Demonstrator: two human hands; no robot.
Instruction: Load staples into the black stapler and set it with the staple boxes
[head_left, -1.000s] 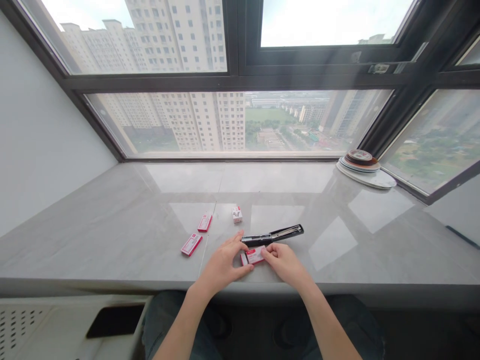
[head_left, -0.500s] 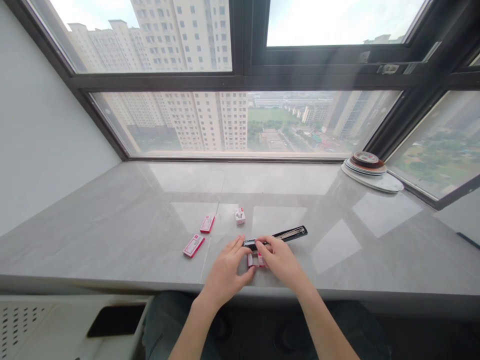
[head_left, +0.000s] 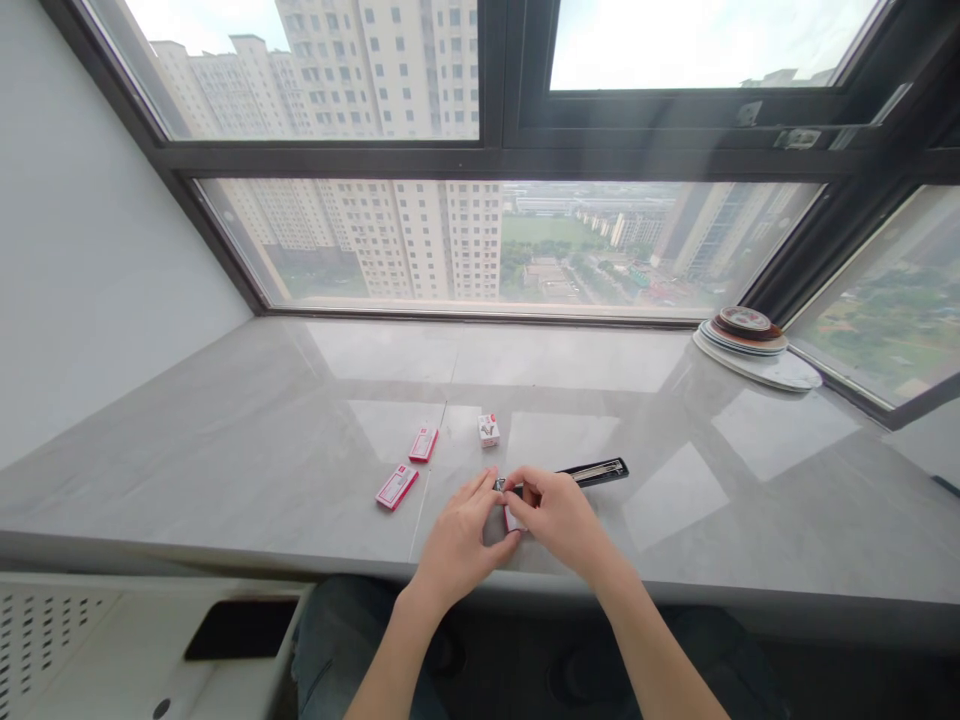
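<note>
A black stapler point(head_left: 598, 472) lies opened out on the stone ledge, its long arm pointing to the right. My left hand point(head_left: 466, 530) is curled round the stapler's near-left end, fingertips against it and thumb lower down. Over the stapler's middle, my right hand point(head_left: 556, 515) has thumb and index finger pinched together; whatever is between them is too small or hidden. Beneath the hands, partly covered, is a small red-and-white box point(head_left: 513, 519). Two flat red-and-white boxes point(head_left: 397, 487) lie left of my hands, and a small white box point(head_left: 488, 430) stands beyond them.
A stack of plates point(head_left: 754, 345) sits in the right corner by the window point(head_left: 510, 250). The ledge's front edge point(head_left: 360, 562) runs just before my lap. At lower left is a white perforated surface point(head_left: 97, 650) with a dark flat rectangle point(head_left: 240, 629) on it.
My right hand has shifted slightly left along the stapler, its fingertips now closer to my left hand and covering more of the box below. The view has swung slightly.
</note>
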